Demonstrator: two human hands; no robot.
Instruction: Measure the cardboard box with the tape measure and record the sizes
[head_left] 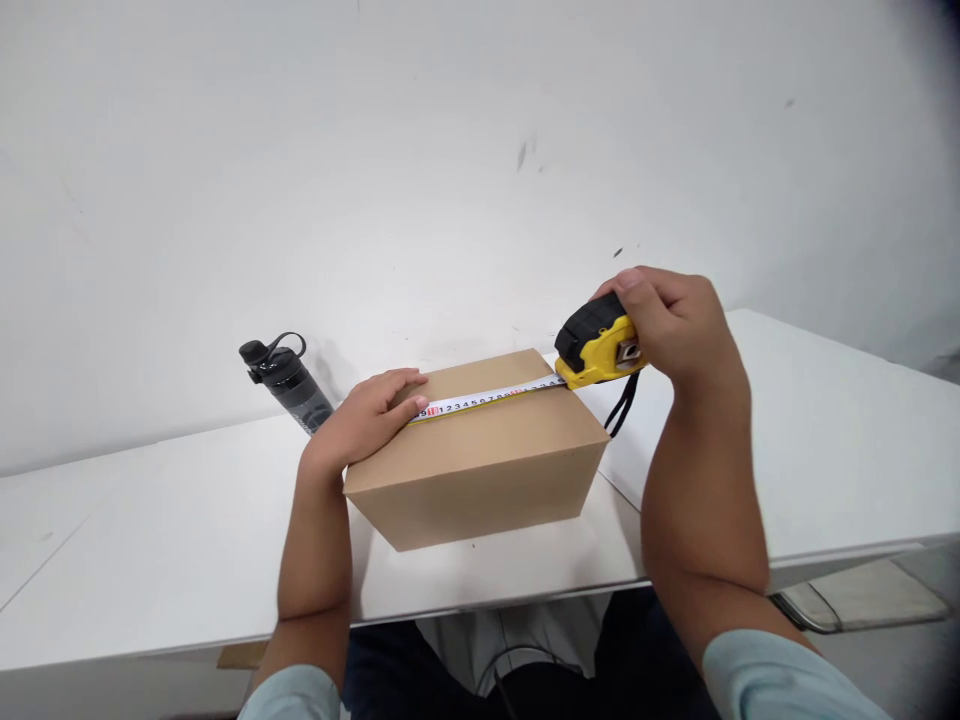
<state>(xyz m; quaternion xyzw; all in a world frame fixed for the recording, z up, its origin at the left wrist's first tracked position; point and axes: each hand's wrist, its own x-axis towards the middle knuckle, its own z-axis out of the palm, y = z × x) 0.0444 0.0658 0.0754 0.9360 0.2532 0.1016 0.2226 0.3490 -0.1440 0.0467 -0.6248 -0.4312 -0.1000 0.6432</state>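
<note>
A brown cardboard box (480, 440) stands in front of me on the white table. The printed blade (487, 399) of a tape measure lies lengthwise along its top. My left hand (375, 418) rests on the box's left end, its thumb pressing the blade down; the palm hides the blade's tip. In my right hand (671, 315) is the yellow and black tape measure (600, 345), gripped from above and behind. The case sits at the box's right edge, with its black wrist strap (624, 405) hanging beside the box.
A dark water bottle (289, 380) with a loop on its lid stands behind my left hand, near the white wall (450, 180). White tabletop (187, 540) extends to both sides. Below the front edge, a light-coloured seat (862, 597) shows at lower right.
</note>
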